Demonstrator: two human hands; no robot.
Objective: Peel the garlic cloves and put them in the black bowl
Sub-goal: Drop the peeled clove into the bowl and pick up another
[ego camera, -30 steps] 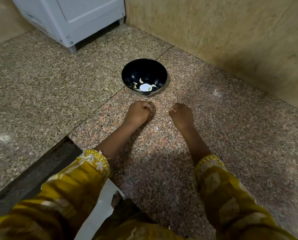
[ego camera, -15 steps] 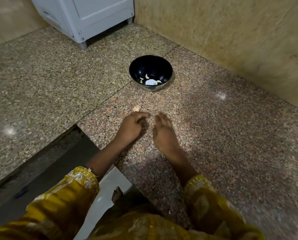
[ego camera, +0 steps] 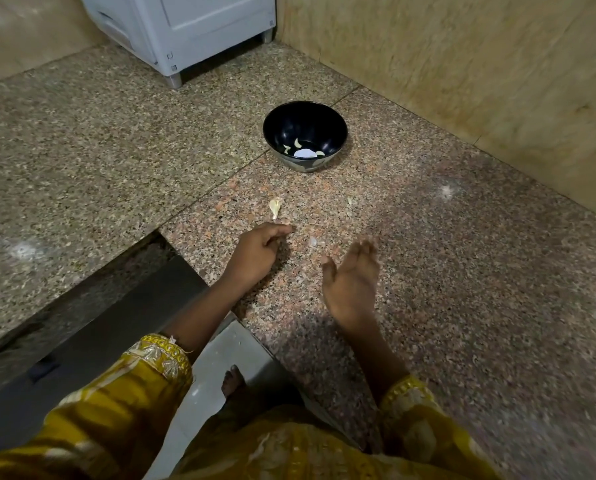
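The left hand (ego camera: 260,252) rests loosely curled on the desk (ego camera: 462,289), holding nothing, maybe reaching for the garlic (ego camera: 275,206) just past its fingertip. The right hand (ego camera: 352,282) is open and empty. Farther off, peeled cloves (ego camera: 298,143) sit in the bowl (ego camera: 327,124).

We see a black bowl (ego camera: 312,119), pale cream cloves (ego camera: 298,143), speckled pink-grey desk (ego camera: 428,271), mustard-yellow sleeves (ego camera: 127,403), gold-patterned cuffs (ego camera: 161,355)

The black bowl (ego camera: 305,133) sat on the countertop (ego camera: 462,271), beyond both hands; garlic skin (ego camera: 275,206) lay between them.
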